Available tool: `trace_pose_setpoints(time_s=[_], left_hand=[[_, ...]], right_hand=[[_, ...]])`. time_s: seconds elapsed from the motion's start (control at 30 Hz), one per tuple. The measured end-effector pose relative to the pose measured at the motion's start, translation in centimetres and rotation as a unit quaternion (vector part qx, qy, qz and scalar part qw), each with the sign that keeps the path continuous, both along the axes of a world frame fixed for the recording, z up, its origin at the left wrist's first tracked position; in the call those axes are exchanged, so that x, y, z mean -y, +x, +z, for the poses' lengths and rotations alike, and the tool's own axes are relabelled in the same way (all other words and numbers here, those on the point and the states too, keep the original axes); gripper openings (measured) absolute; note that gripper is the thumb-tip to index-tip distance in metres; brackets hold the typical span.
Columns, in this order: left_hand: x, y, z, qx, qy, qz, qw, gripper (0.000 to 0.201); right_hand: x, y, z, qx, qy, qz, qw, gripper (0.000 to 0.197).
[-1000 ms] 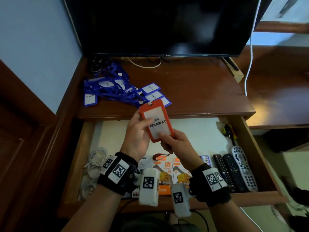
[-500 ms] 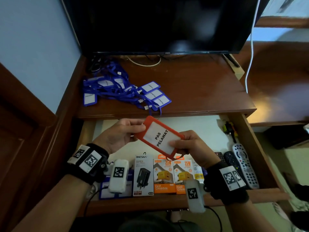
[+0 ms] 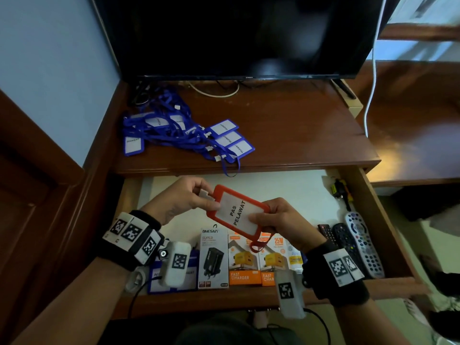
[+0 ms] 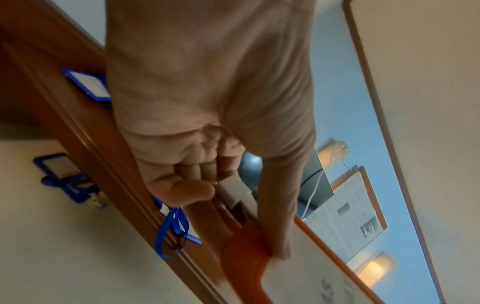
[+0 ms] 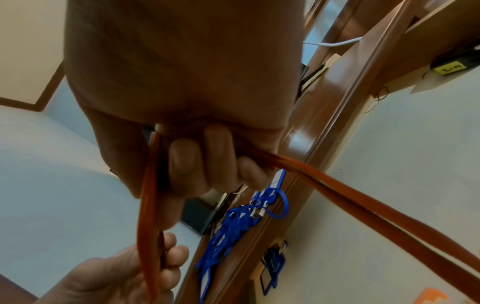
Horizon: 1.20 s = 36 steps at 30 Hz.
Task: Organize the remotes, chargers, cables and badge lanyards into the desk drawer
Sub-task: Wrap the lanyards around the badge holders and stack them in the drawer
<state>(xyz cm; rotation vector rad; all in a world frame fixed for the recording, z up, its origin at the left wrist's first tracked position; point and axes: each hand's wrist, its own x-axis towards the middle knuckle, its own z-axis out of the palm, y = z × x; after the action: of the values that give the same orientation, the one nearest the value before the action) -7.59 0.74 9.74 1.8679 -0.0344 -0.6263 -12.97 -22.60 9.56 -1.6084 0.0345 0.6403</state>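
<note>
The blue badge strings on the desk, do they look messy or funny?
Yes. The blue badge lanyards lie in a tangled heap on the brown wooden desk top, not in the open wooden drawer, and one blue strap loop droops over the front edge. The boxes and remotes in the drawer sit in neat rows.

Both forearms are bare. Each wrist wears a black band [image 3: 129,241] with white square-coded tags, plus a white camera block [image 3: 175,263] trailing a black cable [image 3: 134,301].
</note>
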Motion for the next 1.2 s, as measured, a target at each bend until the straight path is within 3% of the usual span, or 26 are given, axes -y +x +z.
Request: trace_pose_setpoints(time_s=[0.27, 0.43, 0.6, 0.73, 0.83, 0.93, 1.07, 1.2], left_hand=[[0.1, -1.3, 0.5, -0.032, 0.062, -0.113, 0.991, 0.023], [0.4, -1.6, 0.0, 0.014, 0.060, -0.012, 0.998, 0.015], [0.3, -1.6, -0.5, 0.013, -0.004, 0.160, 0.987, 0.012], [2.2, -1.9, -0.9, 0.028, -0.051, 0.266, 0.962, 0.007], [3.8, -2.2, -1.5, 0.069, -0.034, 0.302, 0.950, 0.012], [5.0, -3.3, -2.3, 0.136, 0.059, 0.253, 0.956, 0.019], [5.9, -5.3, -3.7, 0.184, 0.161, 0.098, 0.965, 0.023], [5.5, -6.6, -3.8, 0.199, 0.229, -0.056, 0.951, 0.017]], right_hand=[[-0.2, -0.2, -0.7, -0.018, -0.012, 0.018, 1.000, 0.011], [-0.3, -0.5, -1.4, 0.063, -0.087, -0.041, 0.993, 0.027], [0.3, -0.8, -2.1, 0.093, -0.069, -0.138, 0.984, 0.033], [-0.1, -1.3, -1.9, 0.078, -0.054, -0.116, 0.989, 0.031], [-0.7, -1.7, -1.1, 0.080, -0.022, -0.076, 0.994, 0.031], [-1.1, -2.1, -0.2, 0.085, 0.024, -0.069, 0.994, 0.029], [-1.4, -2.5, 0.3, 0.072, 0.072, -0.112, 0.988, 0.031], [-1.2, -2.8, 0.0, 0.059, 0.088, -0.186, 0.977, 0.029]])
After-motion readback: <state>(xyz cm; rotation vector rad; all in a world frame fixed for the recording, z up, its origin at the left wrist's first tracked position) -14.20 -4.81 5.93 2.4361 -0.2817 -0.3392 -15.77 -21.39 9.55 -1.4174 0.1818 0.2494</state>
